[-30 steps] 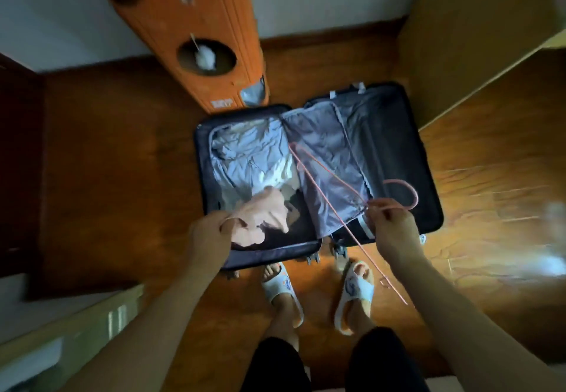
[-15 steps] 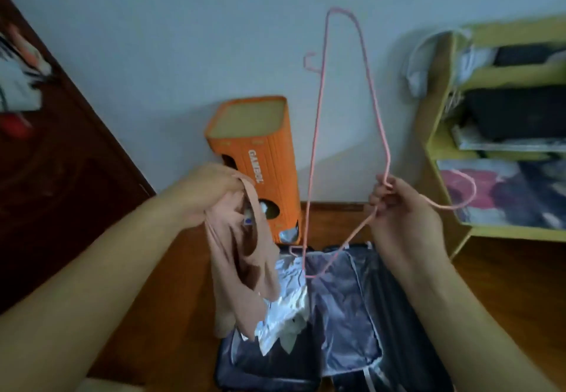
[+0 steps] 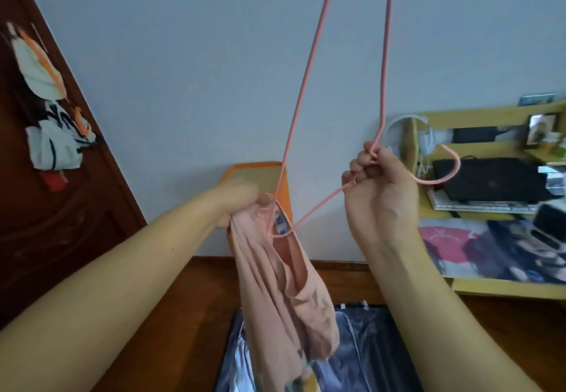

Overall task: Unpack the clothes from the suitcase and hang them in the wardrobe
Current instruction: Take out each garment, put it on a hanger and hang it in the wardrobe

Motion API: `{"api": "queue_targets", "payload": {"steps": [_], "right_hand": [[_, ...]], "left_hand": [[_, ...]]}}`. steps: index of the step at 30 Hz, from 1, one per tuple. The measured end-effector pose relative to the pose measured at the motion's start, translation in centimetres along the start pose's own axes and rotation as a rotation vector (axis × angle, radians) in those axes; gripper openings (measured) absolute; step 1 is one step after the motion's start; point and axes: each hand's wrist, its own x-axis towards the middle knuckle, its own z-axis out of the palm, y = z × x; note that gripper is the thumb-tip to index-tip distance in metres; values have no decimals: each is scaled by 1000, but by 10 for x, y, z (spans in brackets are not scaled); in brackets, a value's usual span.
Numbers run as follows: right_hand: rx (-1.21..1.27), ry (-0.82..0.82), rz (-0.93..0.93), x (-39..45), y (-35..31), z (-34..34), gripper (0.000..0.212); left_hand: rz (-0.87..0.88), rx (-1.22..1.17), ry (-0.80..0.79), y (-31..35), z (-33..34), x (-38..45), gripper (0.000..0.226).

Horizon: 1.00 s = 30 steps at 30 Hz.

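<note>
My left hand point(image 3: 242, 204) grips the collar of a peach garment point(image 3: 284, 296), which hangs down in front of me over the open dark suitcase point(image 3: 361, 348) on the floor. My right hand point(image 3: 378, 186) holds a pink wire hanger point(image 3: 306, 76) by its neck, with the hook pointing right. The hanger stands on end, one shoulder tip pushed into the garment's neck opening beside my left hand, the other running up out of view. The wardrobe's dark wooden door point(image 3: 61, 223) is at the left.
An orange box point(image 3: 254, 174) stands against the pale wall behind the garment. A yellow shelf unit point(image 3: 490, 152) at the right holds headphones, a laptop, a keyboard and folded clothes. Light clothes point(image 3: 52, 134) hang on the wooden door. The floor is brown wood.
The view rose from the suitcase to the wall. My left hand lifted the peach garment out of the suitcase. My right hand raised the hanger on end and its tip entered the neck opening.
</note>
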Motion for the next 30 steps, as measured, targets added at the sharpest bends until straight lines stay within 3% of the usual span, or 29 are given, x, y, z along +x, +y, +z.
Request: {"api": "queue_targets", "payload": {"steps": [3,8,14,18,21,23,26,30], "right_hand": [[-121,-6,41,-1,8,-21,17],[-416,33,73,-10,-4,-78,24],[-351,-151,166,-9,-12,-76,44],[-461,-240,271,-21,11,-79,10],[-555,-142,340,-29,13,-100,12],[-577,-116,321,-29,4,-104,18],[-740,-147,225,-17,-17,-97,24],[-1022,-242,108,0,-49,-79,22]], "left_hand": [[-53,-149,-92,5,-1,-3,18],[28,-229,-60,8,-29,-7,20],[5,-431,-287,10,-19,-22,25],[33,-486,-357,21,-13,-28,50],[73,-527,-339,24,-26,-30,27],[79,-520,-359,20,-39,-27,35],[87,-455,-355,10,-52,-27,28],[137,-390,-206,4,-63,-21,17]]}}
